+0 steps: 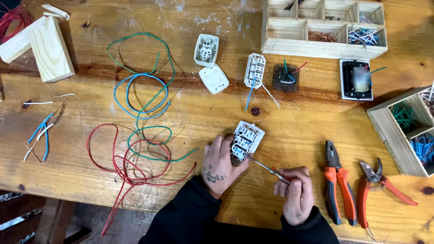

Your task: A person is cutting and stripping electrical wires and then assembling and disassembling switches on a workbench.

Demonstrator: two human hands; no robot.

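1. Left hand [220, 165] clasps a white switch module [246, 140] against the wooden table [294, 131].
2. Right hand [296, 192], fingers closed, grips a screwdriver [266, 168]; its tip touches the module's lower edge.
3. Orange pliers [337, 180] lie just right of that hand.

Lighting: even, fairly bright, diffuse light is falling from above onto the varnished yellow wooden bench [294, 135]. Glare: a pale sheen is showing along the far edge. Shadows: short, soft ones are lying under the pale pine block [49, 49] and the orange-handled pliers [338, 180]. Focus: mostly sharp; a smeared blur is covering the black-and-white square switch plate [357, 79]. Distortion: straight edges are bowing slightly toward the corners.
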